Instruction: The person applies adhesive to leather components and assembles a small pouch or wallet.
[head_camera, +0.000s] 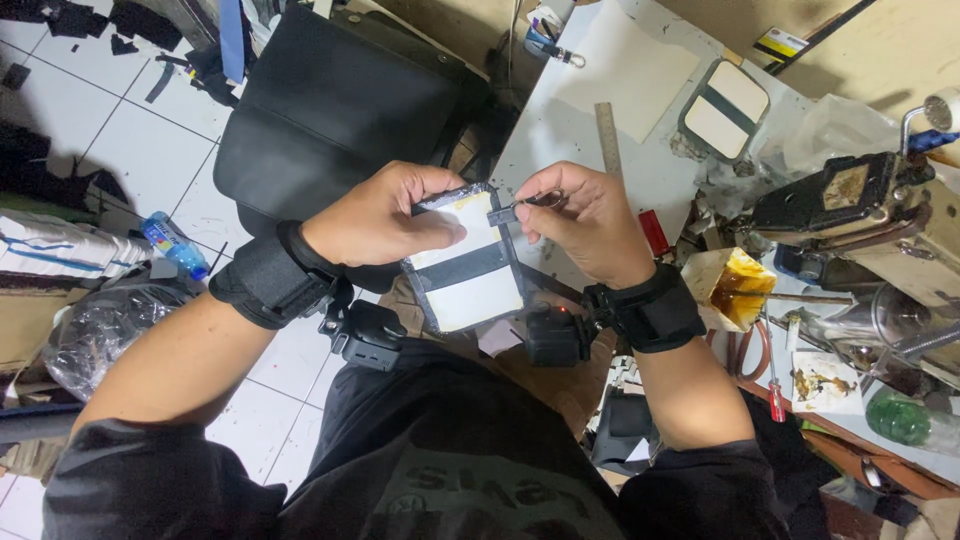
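The left hand (385, 212) grips a flat rectangular panel of black material faced with white and cream patches (468, 262), thumb laid across its front; the fingers behind it are hidden. The panel sits upright between both hands, above the person's lap and in front of the grey bench (560, 130). The right hand (585, 220) pinches a small black strap end with a metal piece (518, 208) at the panel's top right corner; what the metal piece is cannot be made out. Black wrist bands with small camera units hang under both wrists.

On the bench lie a long metal ruler (608, 140), a small red lighter (654, 232) partly behind the right hand, and a rounded black-framed panel with two cream patches (726, 108). An open tin of amber glue (738, 286) stands just right of the right wrist. A black sewing machine (860, 210) is cut off at the right edge. A clear plastic bottle with a blue label (172, 245) lies on the white tiled floor (140, 150).
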